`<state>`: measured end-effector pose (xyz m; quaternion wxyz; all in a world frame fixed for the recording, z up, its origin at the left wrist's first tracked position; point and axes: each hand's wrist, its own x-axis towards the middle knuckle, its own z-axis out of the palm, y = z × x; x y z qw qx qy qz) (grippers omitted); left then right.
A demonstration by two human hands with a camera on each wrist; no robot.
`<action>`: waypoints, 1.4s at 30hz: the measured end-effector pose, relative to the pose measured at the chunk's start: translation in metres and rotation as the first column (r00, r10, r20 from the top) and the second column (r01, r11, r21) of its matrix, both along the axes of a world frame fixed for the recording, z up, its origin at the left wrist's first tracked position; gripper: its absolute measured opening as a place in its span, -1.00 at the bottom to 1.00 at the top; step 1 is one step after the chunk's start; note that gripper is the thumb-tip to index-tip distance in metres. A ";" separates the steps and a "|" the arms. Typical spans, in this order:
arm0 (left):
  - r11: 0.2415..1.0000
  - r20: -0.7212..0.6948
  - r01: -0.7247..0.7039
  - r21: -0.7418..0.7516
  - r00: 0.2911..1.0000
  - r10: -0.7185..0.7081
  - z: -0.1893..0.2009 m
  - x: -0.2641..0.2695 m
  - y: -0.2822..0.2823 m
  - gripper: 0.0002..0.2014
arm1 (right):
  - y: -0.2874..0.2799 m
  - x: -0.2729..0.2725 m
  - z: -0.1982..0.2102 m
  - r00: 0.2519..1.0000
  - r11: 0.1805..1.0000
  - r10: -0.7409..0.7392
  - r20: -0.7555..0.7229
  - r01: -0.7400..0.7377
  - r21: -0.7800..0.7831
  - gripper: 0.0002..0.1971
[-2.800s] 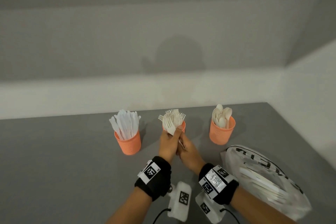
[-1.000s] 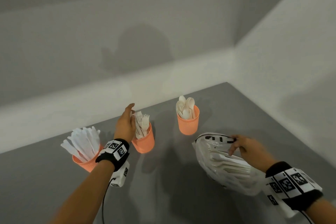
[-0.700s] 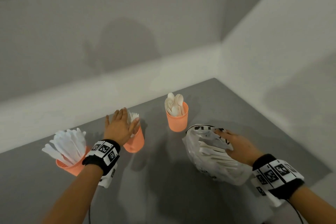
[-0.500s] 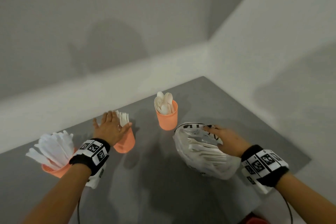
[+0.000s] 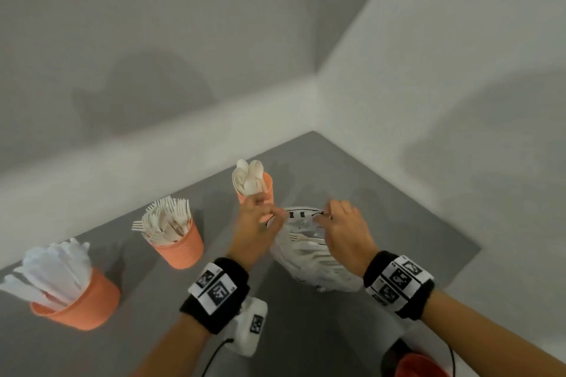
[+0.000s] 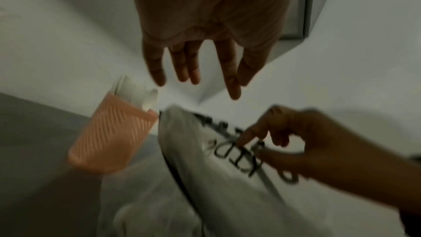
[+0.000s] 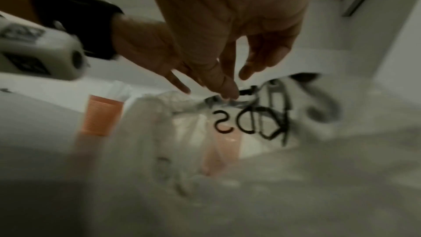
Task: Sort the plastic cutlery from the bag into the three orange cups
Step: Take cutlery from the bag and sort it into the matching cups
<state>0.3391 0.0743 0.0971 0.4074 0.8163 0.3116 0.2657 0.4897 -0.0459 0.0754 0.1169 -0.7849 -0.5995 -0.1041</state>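
Note:
Three orange cups stand in a row on the grey table: one with knives (image 5: pixel 76 306) at the left, one with forks (image 5: pixel 180 249) in the middle, one with spoons (image 5: pixel 258 185) at the back. A clear plastic bag (image 5: pixel 309 260) with black lettering and white cutlery inside lies right of the spoon cup. My right hand (image 5: pixel 325 217) pinches the bag's rim (image 7: pixel 230 96) between thumb and finger. My left hand (image 5: pixel 271 213) hovers at the bag's mouth; its fingers (image 6: pixel 187 71) are straight and spread and hold nothing.
The table (image 5: pixel 382 193) sits in a corner, with white walls close behind and to the right. Its right edge runs just past the bag. A red object (image 5: pixel 419 364) shows at the bottom right, below the table's edge.
My left hand has left the fork cup and moved right to the bag's mouth. My right hand has stayed at the bag's rim and now pinches it.

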 end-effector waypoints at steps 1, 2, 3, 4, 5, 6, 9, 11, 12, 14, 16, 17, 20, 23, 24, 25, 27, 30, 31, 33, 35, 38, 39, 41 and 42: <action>1.000 -0.067 -0.001 -0.025 0.998 -0.001 -0.012 0.009 -0.008 -0.89 | -0.001 -0.008 -0.002 0.999 0.999 0.038 -0.036 -0.039 -0.038 -0.73; 0.999 -0.119 -0.010 -0.043 0.993 0.004 -0.022 0.015 -0.014 -0.87 | 0.001 -0.013 -0.011 0.991 0.990 0.072 -0.109 -0.085 -0.113 -0.71; 0.999 -0.179 -0.018 -0.049 0.984 0.009 -0.030 0.019 -0.019 -0.83 | 0.003 -0.014 -0.020 0.980 0.957 0.066 -0.188 -0.116 -0.267 -0.70; 0.999 -0.248 -0.026 -0.037 0.969 0.016 -0.036 0.021 -0.023 -0.74 | 0.007 -0.011 -0.028 0.973 0.914 0.042 -0.225 -0.128 -0.385 -0.65; 0.999 -0.324 -0.036 -0.029 0.946 0.024 -0.040 0.021 -0.025 -0.63 | 0.012 -0.006 -0.034 0.968 0.864 0.003 -0.251 -0.129 -0.487 -0.53; 0.999 -0.393 -0.043 -0.028 0.919 0.029 -0.042 0.020 -0.026 -0.51 | 0.016 -0.001 -0.039 0.963 0.810 -0.027 -0.266 -0.135 -0.570 -0.37; 0.996 -0.539 -0.064 -0.069 0.842 0.017 -0.041 0.014 -0.026 -0.31 | 0.030 0.009 -0.048 0.979 0.736 -0.024 -0.201 -0.119 -0.667 -0.13; 0.991 -0.575 -0.074 -0.115 0.818 -0.005 -0.038 0.010 -0.023 -0.26 | 0.035 0.013 -0.050 0.985 0.747 -0.028 -0.172 -0.093 -0.658 -0.19; 0.987 -0.579 -0.073 -0.145 0.815 -0.025 -0.037 0.009 -0.021 -0.25 | 0.037 0.015 -0.053 0.981 0.756 -0.043 -0.189 -0.092 -0.648 -0.25; 0.980 -0.560 -0.031 -0.195 0.824 -0.085 -0.036 0.005 -0.016 -0.24 | 0.039 0.017 -0.060 0.965 0.794 -0.096 -0.246 -0.075 -0.603 -0.46; 0.980 -0.495 0.014 -0.198 0.862 -0.112 -0.034 0.001 -0.014 -0.29 | 0.038 0.018 -0.068 0.945 0.845 -0.119 -0.303 -0.064 -0.531 -0.61; 0.983 -0.455 0.023 -0.181 0.884 -0.104 -0.031 -0.001 -0.012 -0.34 | 0.037 0.018 -0.070 0.925 0.846 -0.153 -0.347 -0.058 -0.530 -0.61; 0.992 -0.366 0.045 -0.122 0.926 -0.087 -0.028 -0.006 -0.008 -0.43 | 0.041 0.017 -0.072 0.888 0.794 -0.221 -0.402 -0.076 -0.603 -0.55; 0.989 -0.367 0.096 -0.113 0.921 -0.131 -0.029 -0.007 -0.006 -0.42 | 0.042 0.012 -0.068 0.860 0.784 -0.249 -0.445 -0.091 -0.615 -0.50; 0.988 -0.376 0.109 -0.112 0.916 -0.144 -0.030 -0.007 -0.006 -0.42 | 0.041 0.012 -0.071 0.862 0.786 -0.242 -0.446 -0.096 -0.611 -0.56; 0.987 -0.384 0.119 -0.108 0.911 -0.152 -0.030 -0.007 -0.006 -0.41 | 0.040 0.010 -0.069 0.863 0.781 -0.238 -0.446 -0.103 -0.616 -0.63; 0.987 -0.388 0.133 -0.093 0.908 -0.159 -0.030 -0.008 -0.007 -0.41 | 0.036 0.009 -0.065 0.863 0.780 -0.217 -0.456 -0.127 -0.613 -0.69; 0.987 -0.396 0.140 -0.073 0.905 -0.158 -0.031 -0.009 -0.006 -0.41 | 0.034 0.011 -0.062 0.829 0.797 -0.203 -0.520 -0.169 -0.580 -0.63; 0.988 -0.405 0.138 -0.066 0.901 -0.153 -0.031 -0.009 -0.006 -0.42 | 0.035 0.012 -0.062 0.822 0.797 -0.203 -0.532 -0.176 -0.577 -0.64; 0.990 -0.419 0.130 -0.063 0.896 -0.144 -0.029 -0.008 -0.006 -0.43 | 0.033 0.011 -0.058 0.810 0.792 -0.223 -0.543 -0.174 -0.585 -0.66; 0.991 -0.424 0.115 -0.069 0.896 -0.133 -0.028 -0.007 -0.005 -0.44 | 0.031 0.010 -0.056 0.803 0.801 -0.228 -0.551 -0.167 -0.575 -0.65; 0.996 -0.442 0.064 -0.058 0.893 -0.083 -0.029 -0.005 -0.003 -0.45 | 0.032 0.017 -0.065 0.803 0.823 -0.199 -0.561 -0.175 -0.541 -0.44; 0.998 -0.451 0.041 -0.046 0.891 -0.057 -0.028 -0.003 -0.003 -0.46 | 0.032 0.019 -0.068 0.796 0.823 -0.202 -0.571 -0.178 -0.539 -0.38; 1.000 -0.483 0.007 -0.016 0.875 -0.014 -0.027 -0.001 -0.004 -0.47 | 0.031 0.016 -0.060 0.781 0.841 -0.184 -0.597 -0.189 -0.507 -0.41; 1.000 -0.504 -0.004 -0.013 0.864 -0.003 -0.027 0.000 -0.005 -0.46 | 0.029 0.015 -0.056 0.773 0.845 -0.181 -0.608 -0.194 -0.498 -0.46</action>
